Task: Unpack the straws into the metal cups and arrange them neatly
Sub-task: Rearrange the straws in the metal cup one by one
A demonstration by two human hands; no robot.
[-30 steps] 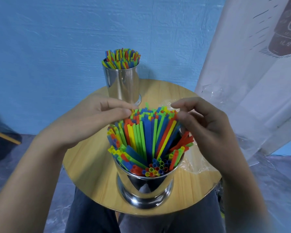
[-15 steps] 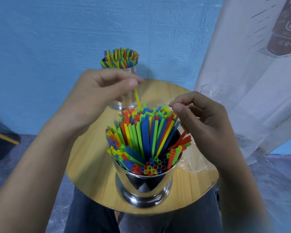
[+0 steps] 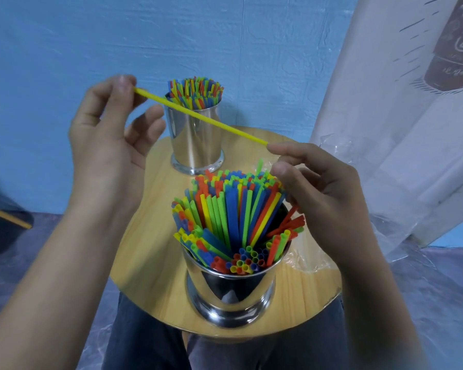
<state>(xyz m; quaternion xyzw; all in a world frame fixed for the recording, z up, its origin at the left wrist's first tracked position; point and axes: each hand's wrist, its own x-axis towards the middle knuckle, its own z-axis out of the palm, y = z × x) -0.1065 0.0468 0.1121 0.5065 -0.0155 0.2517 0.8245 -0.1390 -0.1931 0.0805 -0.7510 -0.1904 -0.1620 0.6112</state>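
Observation:
My left hand (image 3: pixel 107 134) pinches one end of a single yellow straw (image 3: pixel 198 117) between thumb and forefinger, up at the left. The straw slants down to the right across the far metal cup (image 3: pixel 195 137), which is packed with coloured straws (image 3: pixel 195 92). Its lower end meets the forefinger tip of my right hand (image 3: pixel 326 198). That hand hovers at the right of the near metal cup (image 3: pixel 230 289) and grips nothing, with its lower fingers loosely curled beside the straw tips. The near cup's straws (image 3: pixel 233 209) lean unevenly, some fanned out to the sides.
Both cups stand on a small round wooden table (image 3: pixel 150 249) over my lap. A crumpled clear plastic wrapper (image 3: pixel 305 260) lies on the table right of the near cup. A white printed sheet (image 3: pixel 398 129) hangs at the right, against the blue wall.
My left hand has pulled the yellow straw up out of the near cup and swung it leftward and higher. My right forefinger has lifted from the straw tops to the straw's lower end.

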